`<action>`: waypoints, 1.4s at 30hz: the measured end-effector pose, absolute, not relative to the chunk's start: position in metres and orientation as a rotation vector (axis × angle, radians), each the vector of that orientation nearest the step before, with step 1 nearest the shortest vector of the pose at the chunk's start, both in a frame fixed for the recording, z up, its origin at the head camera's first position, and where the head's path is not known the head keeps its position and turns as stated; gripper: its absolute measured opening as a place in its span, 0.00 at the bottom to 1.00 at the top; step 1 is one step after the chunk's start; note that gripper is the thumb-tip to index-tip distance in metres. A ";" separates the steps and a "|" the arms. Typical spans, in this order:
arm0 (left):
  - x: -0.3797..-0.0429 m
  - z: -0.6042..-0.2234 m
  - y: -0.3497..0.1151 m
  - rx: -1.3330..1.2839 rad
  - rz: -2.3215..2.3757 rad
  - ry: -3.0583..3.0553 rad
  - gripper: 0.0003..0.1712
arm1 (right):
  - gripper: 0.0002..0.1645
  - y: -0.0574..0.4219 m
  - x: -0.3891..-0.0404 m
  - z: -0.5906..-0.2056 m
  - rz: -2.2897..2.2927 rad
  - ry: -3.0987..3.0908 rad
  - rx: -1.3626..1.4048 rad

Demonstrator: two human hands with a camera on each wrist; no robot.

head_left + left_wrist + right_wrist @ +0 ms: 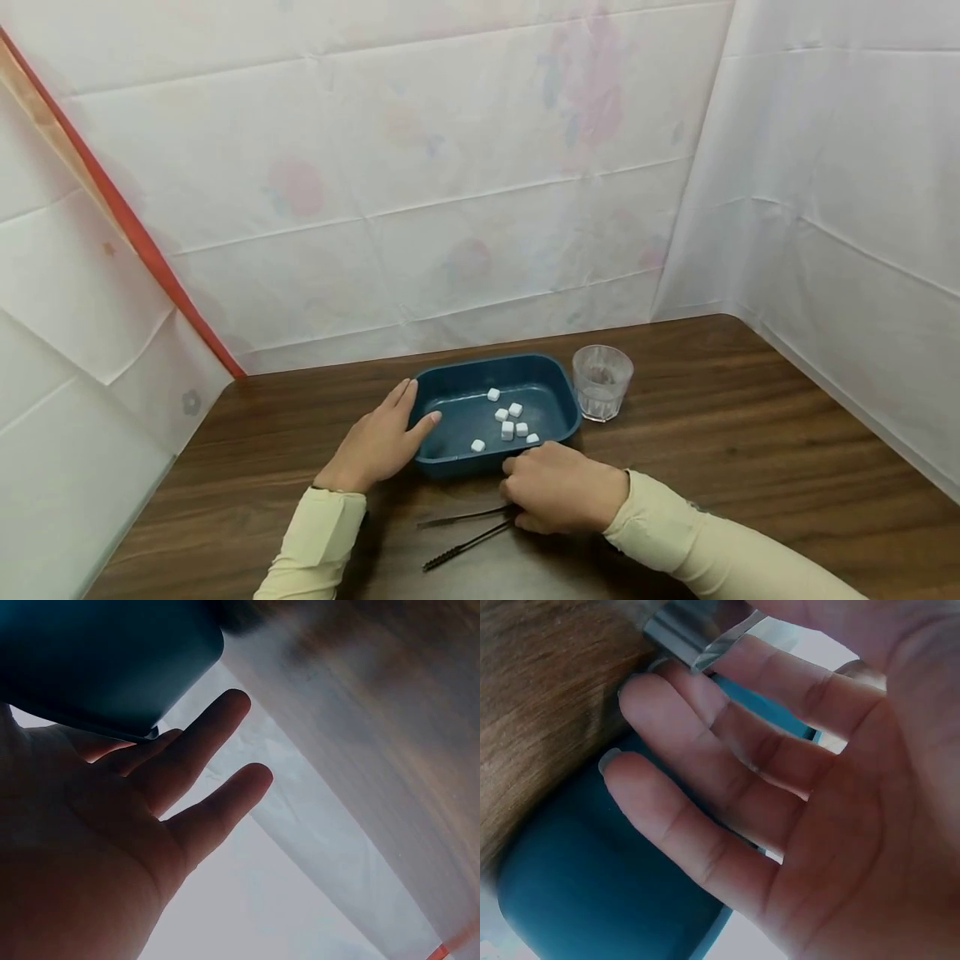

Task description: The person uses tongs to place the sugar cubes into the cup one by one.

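Several small white cubes [507, 431] lie in a dark blue rectangular dish [491, 363]. My left hand [382, 442] rests at the dish's left rim, its fingers mostly straight and its thumb over the rim; the left wrist view shows the fingers extended beside the dish wall. In front of the dish, my right hand [562, 487] pinches the bent end of metal tongs [468, 542]. The tongs' two arms are spread and point left, low over or on the table; I cannot tell which. In the right wrist view, the tongs' metal end [694, 634] shows near the thumb and index finger.
A clear glass [602, 383] stands close to the dish's right end. The brown wooden table [720, 417] carries everything. White patterned sheeting [450, 200] walls the back and both sides, with a red strip [142, 242] at the left.
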State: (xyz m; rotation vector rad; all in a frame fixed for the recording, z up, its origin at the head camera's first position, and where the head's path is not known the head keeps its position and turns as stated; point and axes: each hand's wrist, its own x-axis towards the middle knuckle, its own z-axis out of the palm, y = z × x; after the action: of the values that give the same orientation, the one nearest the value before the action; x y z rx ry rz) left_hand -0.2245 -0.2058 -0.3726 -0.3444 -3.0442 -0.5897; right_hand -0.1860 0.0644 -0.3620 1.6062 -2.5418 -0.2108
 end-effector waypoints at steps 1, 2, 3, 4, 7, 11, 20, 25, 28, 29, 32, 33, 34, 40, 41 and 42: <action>-0.224 -0.373 -0.205 -0.344 -0.595 -3.046 0.47 | 0.07 0.065 -0.186 -0.362 -0.205 -2.547 1.614; -0.224 -0.372 -0.205 -0.345 -0.598 -3.047 0.47 | 0.07 0.066 -0.186 -0.361 -0.198 -2.549 1.623; -0.224 -0.372 -0.204 -0.344 -0.602 -3.048 0.47 | 0.07 0.067 -0.186 -0.361 -0.192 -2.550 1.631; -0.224 -0.372 -0.204 -0.343 -0.602 -3.047 0.47 | 0.07 0.067 -0.186 -0.361 -0.183 -2.552 1.639; -0.225 -0.371 -0.204 -0.332 -0.596 -3.042 0.47 | 0.07 0.068 -0.188 -0.359 -0.162 -2.548 1.654; -0.226 -0.371 -0.204 -0.332 -0.587 -3.039 0.47 | 0.07 0.069 -0.188 -0.354 -0.126 -2.583 1.662; -0.225 -0.371 -0.204 -0.341 -0.605 -3.037 0.46 | 0.08 0.075 -0.192 -0.342 0.023 -2.613 1.675; -0.225 -0.371 -0.205 -0.347 -0.607 -3.044 0.46 | 0.05 0.078 -0.196 -0.337 0.161 -2.596 1.677; -0.226 -0.371 -0.206 -0.348 -0.610 -3.044 0.46 | 0.04 0.080 -0.198 -0.335 0.227 -2.589 1.686; -0.226 -0.372 -0.207 -0.348 -0.609 -3.044 0.46 | 0.05 0.080 -0.199 -0.334 0.254 -2.586 1.693; -0.226 -0.372 -0.208 -0.348 -0.610 -3.045 0.46 | 0.06 0.082 -0.201 -0.331 0.350 -2.568 1.708; -0.227 -0.372 -0.209 -0.349 -0.609 -3.044 0.46 | 0.06 0.083 -0.202 -0.331 0.380 -2.558 1.709; -0.227 -0.373 -0.209 -0.351 -0.611 -3.043 0.47 | 0.06 0.084 -0.202 -0.329 0.416 -2.549 1.708; -0.228 -0.374 -0.209 -0.360 -0.619 -3.036 0.47 | 0.07 0.090 -0.207 -0.321 0.614 -2.467 1.705; -0.229 -0.374 -0.209 -0.356 -0.616 -3.037 0.47 | 0.06 0.091 -0.207 -0.320 0.646 -2.442 1.711; -0.228 -0.374 -0.209 -0.351 -0.613 -3.038 0.47 | 0.05 0.092 -0.208 -0.319 0.675 -2.416 1.717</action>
State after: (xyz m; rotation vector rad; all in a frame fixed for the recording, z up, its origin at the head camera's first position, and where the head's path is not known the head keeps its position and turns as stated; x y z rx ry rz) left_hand -0.2283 -0.2095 -0.3735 -0.3512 -3.0379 -0.6133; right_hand -0.2079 0.0916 -0.3185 1.7172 -2.4157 0.6748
